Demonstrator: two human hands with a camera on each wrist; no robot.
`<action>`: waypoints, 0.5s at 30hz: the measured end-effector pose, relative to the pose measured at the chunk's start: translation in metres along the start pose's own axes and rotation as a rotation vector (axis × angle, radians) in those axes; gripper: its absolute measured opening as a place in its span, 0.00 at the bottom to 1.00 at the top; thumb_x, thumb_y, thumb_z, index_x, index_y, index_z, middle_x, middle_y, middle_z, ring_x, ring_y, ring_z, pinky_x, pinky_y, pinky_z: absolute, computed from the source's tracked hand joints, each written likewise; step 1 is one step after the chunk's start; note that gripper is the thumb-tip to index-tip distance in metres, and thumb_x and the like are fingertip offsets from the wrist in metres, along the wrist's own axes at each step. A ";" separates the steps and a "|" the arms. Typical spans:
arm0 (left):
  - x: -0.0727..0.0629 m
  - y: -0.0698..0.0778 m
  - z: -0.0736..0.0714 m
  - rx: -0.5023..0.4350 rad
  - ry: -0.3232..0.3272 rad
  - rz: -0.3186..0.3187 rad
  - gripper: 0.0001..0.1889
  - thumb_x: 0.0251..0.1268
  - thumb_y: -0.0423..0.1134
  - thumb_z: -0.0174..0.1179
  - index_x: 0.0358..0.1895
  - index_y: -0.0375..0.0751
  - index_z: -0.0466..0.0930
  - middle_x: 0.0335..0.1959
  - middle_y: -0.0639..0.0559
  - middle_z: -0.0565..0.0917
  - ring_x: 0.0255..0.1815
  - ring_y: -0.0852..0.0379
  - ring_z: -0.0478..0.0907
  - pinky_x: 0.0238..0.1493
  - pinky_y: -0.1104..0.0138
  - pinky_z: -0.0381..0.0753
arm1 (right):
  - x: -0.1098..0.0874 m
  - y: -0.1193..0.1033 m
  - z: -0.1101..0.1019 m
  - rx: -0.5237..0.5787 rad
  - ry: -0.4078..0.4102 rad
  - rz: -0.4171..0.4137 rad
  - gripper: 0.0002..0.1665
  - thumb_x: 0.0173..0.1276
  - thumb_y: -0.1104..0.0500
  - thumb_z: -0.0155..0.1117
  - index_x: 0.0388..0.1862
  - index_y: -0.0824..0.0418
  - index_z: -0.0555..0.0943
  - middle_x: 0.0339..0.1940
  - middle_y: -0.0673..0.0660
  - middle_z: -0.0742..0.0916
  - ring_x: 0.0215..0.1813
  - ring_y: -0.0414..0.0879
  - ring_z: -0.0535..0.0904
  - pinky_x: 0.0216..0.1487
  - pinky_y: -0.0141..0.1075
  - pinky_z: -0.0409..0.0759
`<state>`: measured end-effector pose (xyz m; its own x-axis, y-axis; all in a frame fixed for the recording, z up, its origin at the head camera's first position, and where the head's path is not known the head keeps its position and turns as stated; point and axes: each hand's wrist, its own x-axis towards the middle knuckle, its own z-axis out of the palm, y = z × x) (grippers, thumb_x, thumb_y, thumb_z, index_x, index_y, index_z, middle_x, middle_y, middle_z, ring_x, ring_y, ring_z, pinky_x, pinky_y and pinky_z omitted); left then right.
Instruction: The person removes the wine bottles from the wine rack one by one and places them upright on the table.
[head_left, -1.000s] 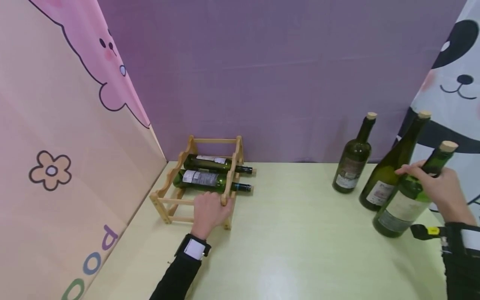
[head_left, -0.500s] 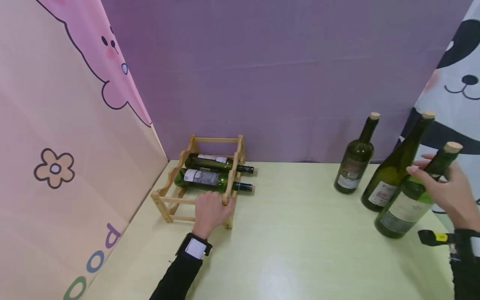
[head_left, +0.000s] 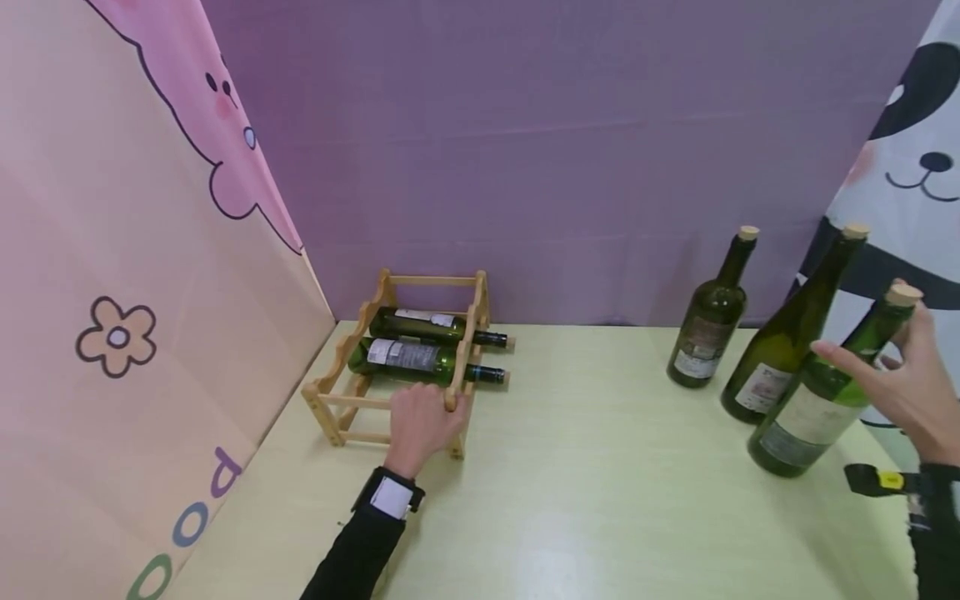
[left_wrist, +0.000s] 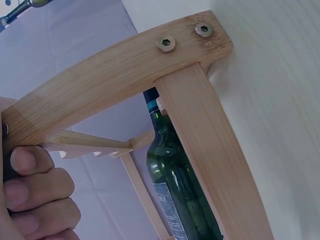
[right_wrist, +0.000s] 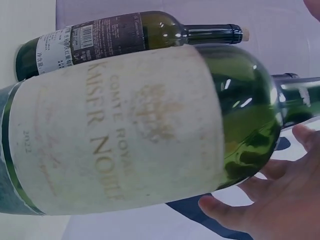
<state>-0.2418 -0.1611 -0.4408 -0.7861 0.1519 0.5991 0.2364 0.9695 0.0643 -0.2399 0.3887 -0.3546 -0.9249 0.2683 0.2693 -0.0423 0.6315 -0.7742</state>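
In the head view, my left hand (head_left: 422,425) grips the near end of a wooden wine rack (head_left: 356,402). Its curled fingers (left_wrist: 41,187) show beneath the rack's upper rail in the left wrist view. Two corked green wine bottles lie in the rack, the nearer one (head_left: 408,357) in front of the farther one (head_left: 420,325). At the right, a green wine bottle (head_left: 813,412) with a cream label stands on the table. My right hand (head_left: 903,383) is spread beside its neck, thumb and fingers apart. In the right wrist view, fingers (right_wrist: 225,212) extend behind the bottle's shoulder.
Two more corked bottles stand behind, a tall slender one (head_left: 783,342) and a shorter dark one (head_left: 707,329). The pale table (head_left: 600,467) meets a purple backdrop (head_left: 562,167), with printed cloth walls at left (head_left: 187,250) and right (head_left: 918,242).
My right hand has loosened from the bottle's neck, its fingers spreading and shifting slightly right. The left hand stays on the rack, and the bottles keep their places.
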 end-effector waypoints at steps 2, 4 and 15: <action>0.000 0.000 0.000 -0.004 0.003 0.003 0.31 0.64 0.52 0.61 0.05 0.55 0.56 0.07 0.63 0.51 0.11 0.64 0.48 0.15 0.70 0.44 | -0.001 -0.001 -0.001 0.005 0.004 -0.003 0.64 0.72 0.46 0.62 0.82 0.39 0.22 0.85 0.70 0.38 0.83 0.73 0.32 0.75 0.75 0.34; 0.000 0.001 -0.001 -0.009 0.005 0.006 0.31 0.65 0.52 0.60 0.06 0.54 0.56 0.07 0.63 0.51 0.11 0.63 0.48 0.15 0.70 0.44 | -0.003 -0.002 -0.004 0.006 0.026 -0.020 0.66 0.71 0.47 0.64 0.81 0.37 0.21 0.85 0.65 0.35 0.84 0.70 0.31 0.76 0.73 0.33; 0.000 0.000 -0.001 0.014 -0.028 -0.012 0.31 0.65 0.52 0.59 0.06 0.54 0.55 0.07 0.62 0.52 0.11 0.63 0.49 0.15 0.69 0.44 | -0.023 -0.027 -0.012 -0.177 0.183 -0.100 0.70 0.64 0.38 0.70 0.85 0.47 0.30 0.87 0.56 0.36 0.86 0.60 0.31 0.79 0.68 0.34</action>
<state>-0.2412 -0.1611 -0.4395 -0.8046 0.1452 0.5758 0.2189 0.9739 0.0604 -0.2129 0.3737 -0.3329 -0.8354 0.3149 0.4505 -0.0480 0.7747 -0.6305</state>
